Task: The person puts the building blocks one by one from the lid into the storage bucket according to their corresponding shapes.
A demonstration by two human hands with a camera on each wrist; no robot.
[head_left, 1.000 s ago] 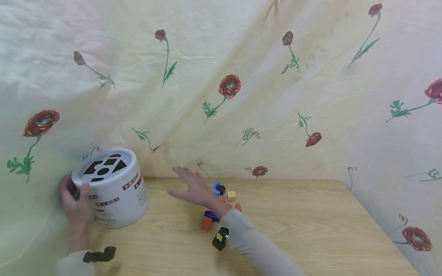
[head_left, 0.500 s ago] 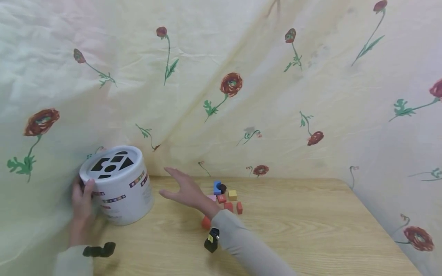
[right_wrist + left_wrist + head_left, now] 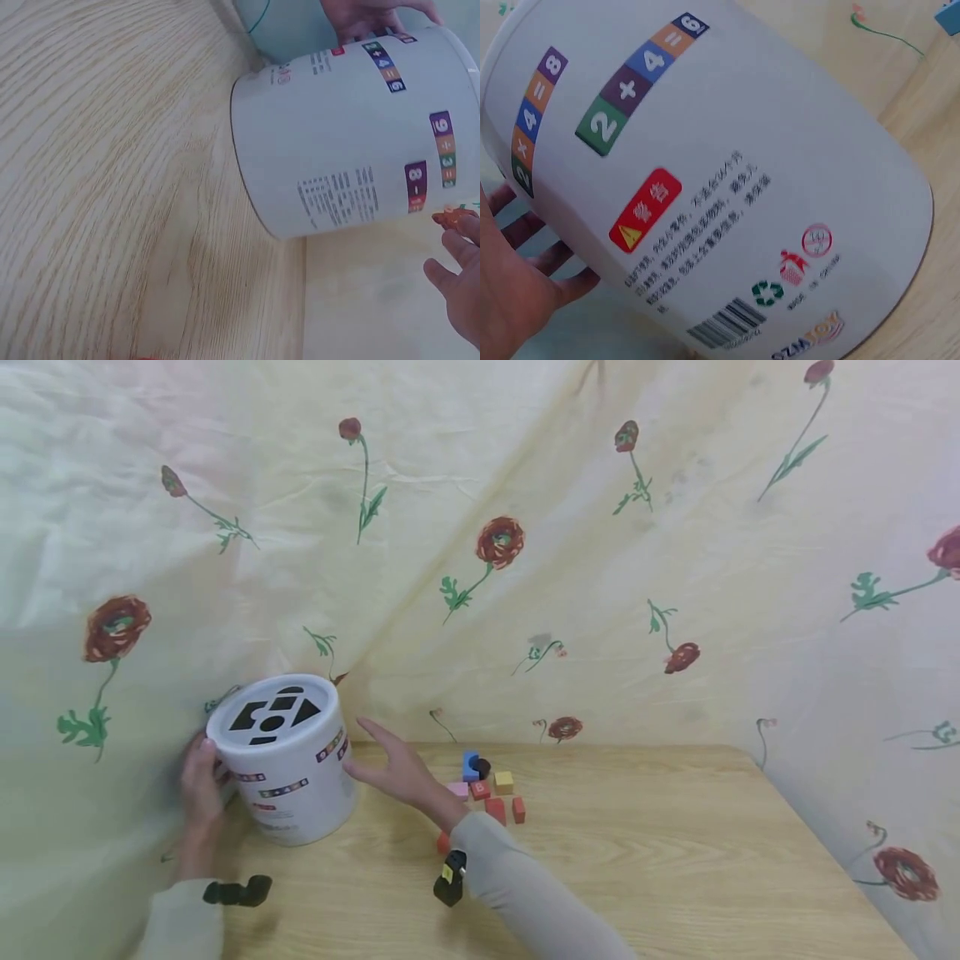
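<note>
A white toy bucket (image 3: pixel 315 810) stands at the left of the table, its lid (image 3: pixel 292 735) cut with several shaped holes. Sums, a warning label and a barcode are printed on its side (image 3: pixel 780 150). My left hand (image 3: pixel 201 785) rests against the bucket's left side, fingers reaching behind the wall and the thumb near the rim. On the other side, my right hand (image 3: pixel 401 772) is held up with thumb and fingers spread, fingertips close to the bucket wall. In the right wrist view, its fingers (image 3: pixel 442 277) are beside the bucket near the lid end.
Right of my right hand lie several small blocks: a blue arch (image 3: pixel 470 766) beside a dark round piece (image 3: pixel 483 769), a yellow one (image 3: pixel 503 783), a pink one (image 3: pixel 457 790) and red ones (image 3: pixel 495 811). A flowered cloth (image 3: pixel 420 635) hangs behind the wooden table (image 3: pixel 675 843).
The bucket has moved to the right along with my left hand. My right hand has shifted left and now reaches the bucket's right side.
</note>
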